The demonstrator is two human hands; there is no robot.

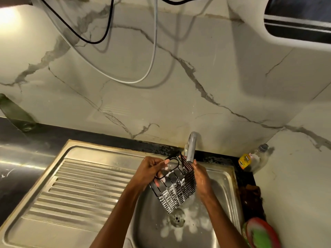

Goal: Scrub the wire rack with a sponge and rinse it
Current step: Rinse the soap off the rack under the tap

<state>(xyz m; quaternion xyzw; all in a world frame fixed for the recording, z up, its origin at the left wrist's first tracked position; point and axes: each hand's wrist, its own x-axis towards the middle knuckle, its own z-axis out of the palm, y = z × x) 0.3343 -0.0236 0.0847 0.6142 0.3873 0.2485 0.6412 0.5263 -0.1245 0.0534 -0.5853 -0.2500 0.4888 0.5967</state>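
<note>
So, only one view to go on, the head camera, looking down into a steel sink (224, 178) set in a dark tabletop (21, 158). Using the tap (192, 146) as the landmark: the wire rack (174, 185) is held right under its spout, tilted, over the basin, not touching the bottom as far as I can tell. It's black wire and the lower end is covered in white suds.

Left hand (149, 171) is just left of the tap, fingers curled round the rack's looped wire frame at the upper end, so that hand is gripping the rack. Right hand (201, 179) sits directly below the tap, wet, lying along the rack's right side. Its fingers look fairly straight against the wires, but whether they hook around them I can't tell, the far side is hidden.

Below the tap, at the basin floor, the drain (177, 219) has blobs of foam (189, 224) spread around it. Left of the tap runs the ribbed drainboard (80, 190). Right of the tap, in the corner against the marble wall (143, 108), stands a bottle with a yellow label (248, 161). Further down on the right edge there's a red dish with something green in it (259, 233), blurry, could be the sponge but can't say. Above the tap, white and black cables (154, 51) hang down the wall.
</note>
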